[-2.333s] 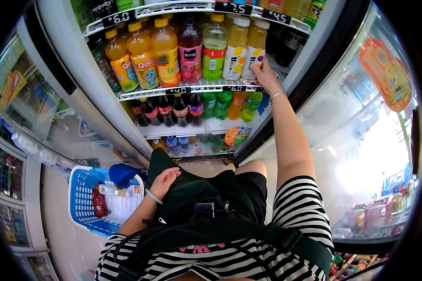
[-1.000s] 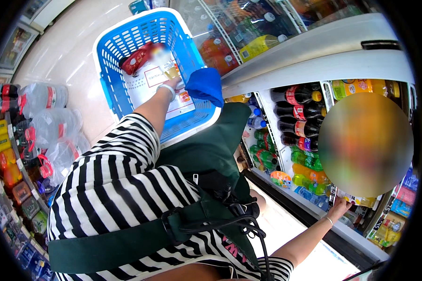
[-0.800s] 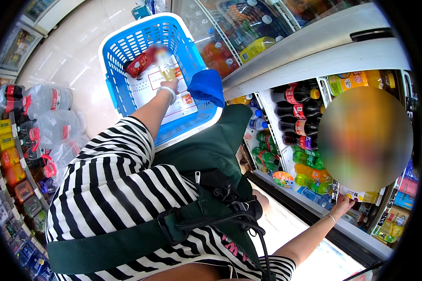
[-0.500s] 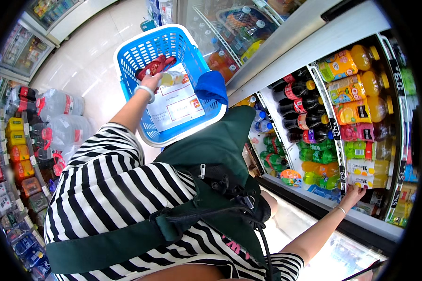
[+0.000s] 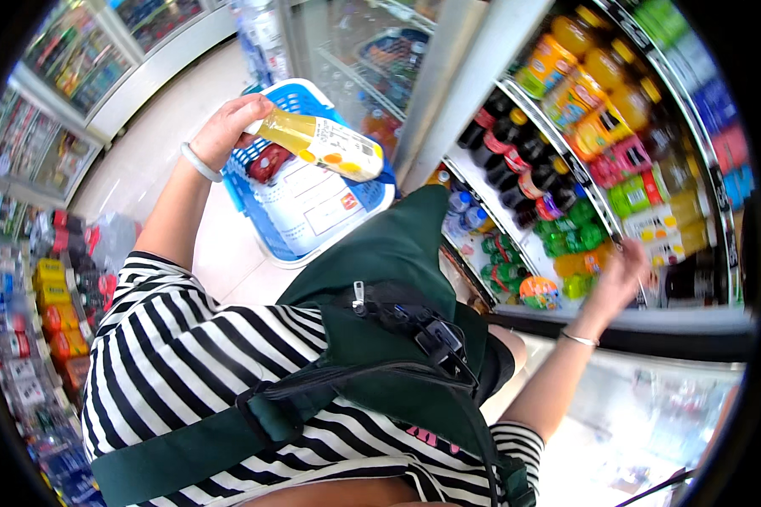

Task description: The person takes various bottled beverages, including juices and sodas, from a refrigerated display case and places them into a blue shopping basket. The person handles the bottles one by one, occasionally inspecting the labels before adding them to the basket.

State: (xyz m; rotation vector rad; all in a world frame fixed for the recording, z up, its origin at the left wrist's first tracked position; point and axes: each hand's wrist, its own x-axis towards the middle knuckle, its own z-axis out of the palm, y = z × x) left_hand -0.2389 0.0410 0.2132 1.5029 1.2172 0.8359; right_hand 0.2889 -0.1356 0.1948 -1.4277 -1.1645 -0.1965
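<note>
By the drinks fridge (image 5: 487,106), left hand (image 5: 231,128) clamps a yellow bottle (image 5: 323,145), right hand (image 5: 619,280) loosely parted.

The cooler's white wire shelf (image 5: 528,114) carries a row of seemingly upright drink bottles (image 5: 620,165)

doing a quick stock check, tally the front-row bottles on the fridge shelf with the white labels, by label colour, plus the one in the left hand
Orange-labelled plastic bottles of orange drink: 3
Pink-labelled dark plastic bottle: 1
Green-labelled plastic bottle: 1
White-labelled yellow plastic bottles: 2
Held white-labelled bottle of yellow drink, in the left hand: 1
Total: 8
</note>
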